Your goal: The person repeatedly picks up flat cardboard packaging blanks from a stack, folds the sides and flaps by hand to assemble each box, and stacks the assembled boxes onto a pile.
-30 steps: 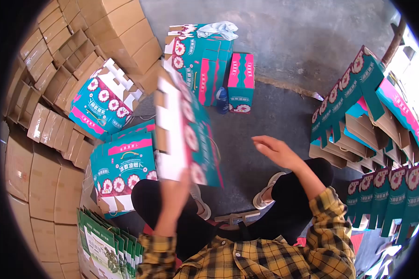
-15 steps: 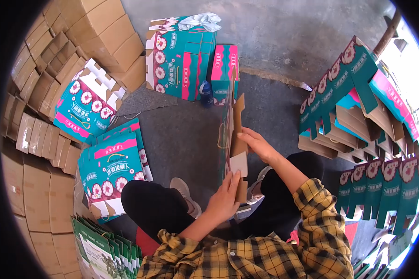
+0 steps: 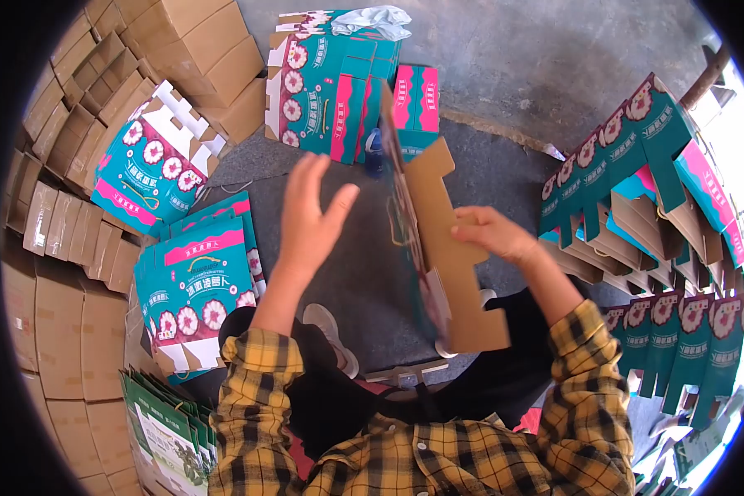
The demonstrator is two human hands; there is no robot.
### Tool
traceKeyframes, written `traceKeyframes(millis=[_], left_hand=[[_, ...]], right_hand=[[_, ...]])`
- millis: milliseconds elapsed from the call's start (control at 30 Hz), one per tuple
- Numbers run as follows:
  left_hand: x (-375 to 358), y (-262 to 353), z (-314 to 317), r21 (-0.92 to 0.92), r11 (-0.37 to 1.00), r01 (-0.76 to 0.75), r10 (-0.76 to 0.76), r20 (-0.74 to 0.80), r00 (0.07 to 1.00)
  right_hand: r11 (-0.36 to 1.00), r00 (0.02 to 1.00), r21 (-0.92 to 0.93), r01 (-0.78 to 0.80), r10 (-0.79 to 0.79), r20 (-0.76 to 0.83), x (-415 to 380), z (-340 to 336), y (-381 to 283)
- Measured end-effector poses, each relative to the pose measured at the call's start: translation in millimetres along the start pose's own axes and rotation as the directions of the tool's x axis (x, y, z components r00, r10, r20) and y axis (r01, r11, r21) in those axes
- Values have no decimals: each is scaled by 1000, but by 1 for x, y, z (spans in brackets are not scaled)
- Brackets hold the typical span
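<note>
In front of me a flat cardboard carton (image 3: 448, 248) is held nearly on edge, its brown inner side toward the right and its printed face, seen at a steep angle, toward the left. My right hand (image 3: 496, 234) grips its right part, fingers curled against the brown board. A cord handle shows on the printed side. My left hand (image 3: 314, 217) is raised to the left of the carton, apart from it, with fingers and thumb spread and nothing in them.
Printed teal cartons stand at the far left (image 3: 153, 169), near left (image 3: 198, 285) and back (image 3: 326, 99). A blue bottle (image 3: 374, 155) is behind the held carton. Brown boxes (image 3: 62, 331) line the left; partly folded cartons (image 3: 612, 178) stand at right. Green bags (image 3: 161, 426) lie near left.
My left hand has let go of the carton's near edge and moved up and left. The carton has turned, showing more of its brown side, while my right hand keeps hold.
</note>
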State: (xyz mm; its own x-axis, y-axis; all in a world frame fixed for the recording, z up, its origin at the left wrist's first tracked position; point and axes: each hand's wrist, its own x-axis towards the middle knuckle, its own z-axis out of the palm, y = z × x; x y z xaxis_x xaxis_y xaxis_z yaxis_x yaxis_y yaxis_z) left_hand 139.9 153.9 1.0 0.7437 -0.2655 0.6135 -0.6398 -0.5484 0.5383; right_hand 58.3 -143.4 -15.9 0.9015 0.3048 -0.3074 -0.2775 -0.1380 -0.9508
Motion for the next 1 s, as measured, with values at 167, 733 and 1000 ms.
traceKeyframes(millis=[167, 733, 1000], left_hand=[[24, -43, -59, 4, 996, 87, -82, -307, 948], [-110, 29, 50, -65, 932, 356, -218, 684, 696], [-105, 68, 76, -19, 881, 473, -384, 555, 738]], right_hand=[[843, 992, -531, 86, -26, 121, 2, -11, -72], [-118, 640, -942, 313, -707, 301, 48, 24, -52], [753, 940, -657, 24, -241, -241, -22, 73, 13]])
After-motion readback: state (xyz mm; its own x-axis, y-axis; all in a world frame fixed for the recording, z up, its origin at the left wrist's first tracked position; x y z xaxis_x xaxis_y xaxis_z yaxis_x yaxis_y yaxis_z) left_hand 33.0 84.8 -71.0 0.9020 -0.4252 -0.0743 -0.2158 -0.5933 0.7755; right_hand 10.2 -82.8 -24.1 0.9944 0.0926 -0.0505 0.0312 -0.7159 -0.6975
